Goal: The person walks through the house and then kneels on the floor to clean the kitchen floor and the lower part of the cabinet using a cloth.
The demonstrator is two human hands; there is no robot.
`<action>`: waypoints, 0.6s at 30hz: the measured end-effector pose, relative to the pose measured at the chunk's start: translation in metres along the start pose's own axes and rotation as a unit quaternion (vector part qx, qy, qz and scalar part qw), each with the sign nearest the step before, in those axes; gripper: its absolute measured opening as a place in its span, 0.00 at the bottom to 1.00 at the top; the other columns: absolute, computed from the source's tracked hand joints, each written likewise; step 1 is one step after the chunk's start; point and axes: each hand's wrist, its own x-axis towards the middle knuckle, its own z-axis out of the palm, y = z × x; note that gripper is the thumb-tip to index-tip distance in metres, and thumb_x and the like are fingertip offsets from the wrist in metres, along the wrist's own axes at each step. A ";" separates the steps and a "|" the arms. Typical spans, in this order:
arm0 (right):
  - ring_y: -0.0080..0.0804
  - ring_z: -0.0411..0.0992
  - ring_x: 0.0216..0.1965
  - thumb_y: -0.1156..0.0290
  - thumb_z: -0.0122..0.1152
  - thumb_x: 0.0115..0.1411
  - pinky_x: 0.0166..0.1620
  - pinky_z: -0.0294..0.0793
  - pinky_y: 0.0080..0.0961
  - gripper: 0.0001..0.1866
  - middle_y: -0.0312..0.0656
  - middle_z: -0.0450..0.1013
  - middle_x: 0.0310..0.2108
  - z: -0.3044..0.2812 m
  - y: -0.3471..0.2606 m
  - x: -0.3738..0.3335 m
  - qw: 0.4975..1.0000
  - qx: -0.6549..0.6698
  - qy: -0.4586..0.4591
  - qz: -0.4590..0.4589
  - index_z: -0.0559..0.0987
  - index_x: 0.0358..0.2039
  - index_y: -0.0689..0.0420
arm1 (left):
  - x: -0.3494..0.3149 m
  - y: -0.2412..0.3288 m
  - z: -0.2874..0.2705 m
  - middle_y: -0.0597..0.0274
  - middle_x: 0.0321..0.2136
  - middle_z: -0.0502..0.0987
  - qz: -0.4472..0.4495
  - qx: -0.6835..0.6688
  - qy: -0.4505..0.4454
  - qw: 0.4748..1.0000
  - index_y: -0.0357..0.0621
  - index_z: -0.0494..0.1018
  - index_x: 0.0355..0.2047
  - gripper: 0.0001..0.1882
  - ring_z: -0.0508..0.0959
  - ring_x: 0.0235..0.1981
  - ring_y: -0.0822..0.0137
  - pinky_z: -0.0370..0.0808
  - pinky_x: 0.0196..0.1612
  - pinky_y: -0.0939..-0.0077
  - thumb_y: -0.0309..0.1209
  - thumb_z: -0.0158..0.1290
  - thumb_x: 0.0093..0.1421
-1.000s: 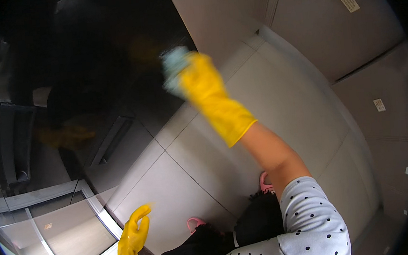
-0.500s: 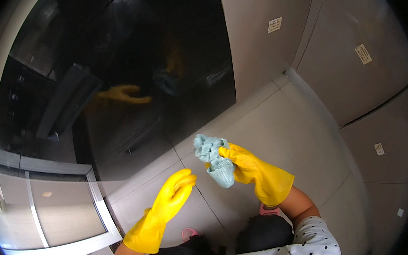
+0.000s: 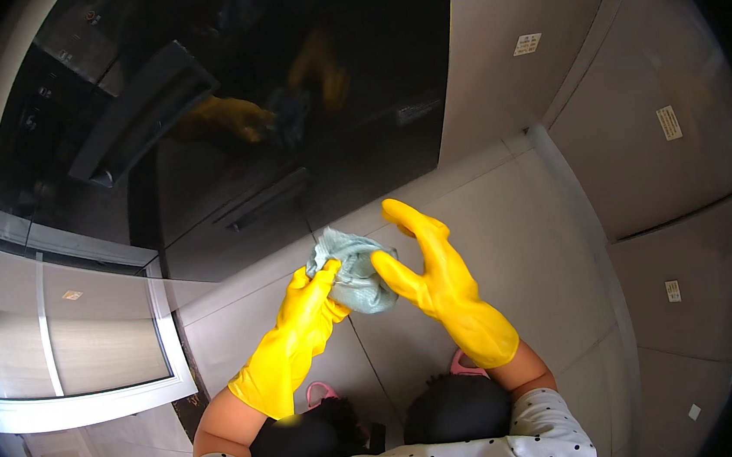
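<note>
A crumpled pale blue-green cleaning cloth [image 3: 357, 283] is bunched up in front of me, above the tiled floor. My left hand [image 3: 302, 317], in a yellow rubber glove, is closed on the cloth's left side, thumb on top. My right hand [image 3: 442, 283], gloved the same way, has its fingers stretched forward and apart from the thumb. Its thumb tip is at the cloth's right edge; whether it touches I cannot tell. Beyond both hands stands a glossy black appliance front [image 3: 363, 98], which mirrors the gloves.
A dark bar handle [image 3: 147, 108] juts from the black front at the upper left. Grey cabinet panels [image 3: 665, 167] with small stickers rise on the right. At the left is a white-framed glass panel [image 3: 101, 339]. My knees are bent above the grey floor tiles [image 3: 524, 241].
The cloth has passed from my right hand to my left and shifted slightly left. My right hand has let go and spread its fingers. The view has turned slightly.
</note>
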 end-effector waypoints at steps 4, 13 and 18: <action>0.55 0.68 0.60 0.69 0.71 0.56 0.64 0.67 0.43 0.33 0.53 0.68 0.60 0.022 -0.003 -0.005 0.982 -0.061 -0.069 -0.164 0.71 0.62 0.56 | -0.010 0.002 0.005 0.60 0.48 0.78 -0.004 0.104 -0.005 0.995 0.47 0.70 0.57 0.19 0.80 0.47 0.66 0.79 0.43 0.77 0.41 0.50 0.71; 0.36 0.77 0.51 0.63 0.54 0.71 0.56 0.78 0.32 0.20 0.46 0.73 0.55 0.036 0.028 0.002 0.653 0.591 -0.094 0.463 0.71 0.60 0.57 | -0.044 0.027 -0.025 0.47 0.62 0.68 0.048 0.183 -0.157 0.969 0.38 0.63 0.63 0.28 0.72 0.61 0.53 0.71 0.62 0.60 0.47 0.41 0.73; 0.36 0.77 0.51 0.61 0.55 0.70 0.55 0.78 0.32 0.22 0.46 0.76 0.52 0.005 0.018 0.034 0.683 0.668 -0.039 0.292 0.71 0.61 0.57 | -0.091 0.031 -0.020 0.43 0.68 0.57 -0.015 -0.079 -0.106 0.991 0.42 0.56 0.68 0.35 0.60 0.68 0.43 0.60 0.69 0.50 0.51 0.46 0.69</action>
